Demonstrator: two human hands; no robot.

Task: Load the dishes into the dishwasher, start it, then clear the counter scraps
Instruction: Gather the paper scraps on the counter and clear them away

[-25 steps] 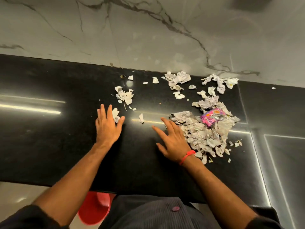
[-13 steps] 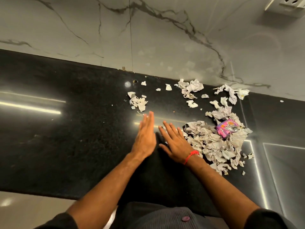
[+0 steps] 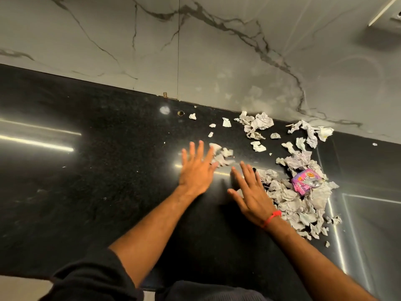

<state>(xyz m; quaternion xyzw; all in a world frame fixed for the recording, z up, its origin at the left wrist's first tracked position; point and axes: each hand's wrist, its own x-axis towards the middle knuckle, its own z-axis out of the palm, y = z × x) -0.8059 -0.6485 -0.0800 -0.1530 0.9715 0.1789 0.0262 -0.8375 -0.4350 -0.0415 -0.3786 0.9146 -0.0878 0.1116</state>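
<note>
Left hand flat on black counter at frame centre, fingers straight, touching small paper scraps. Right hand flat, fingers spread, against main scrap pile at right. Pink wrapper on pile; print unreadable.

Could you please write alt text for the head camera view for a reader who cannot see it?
Two bare hands, left hand and right hand, lie flat and open on a glossy black stone counter, beside a heap of torn grey-white paper scraps to their right. A crumpled pink foil wrapper sits in the heap; smaller scraps lie along the marble-patterned wall.
</note>
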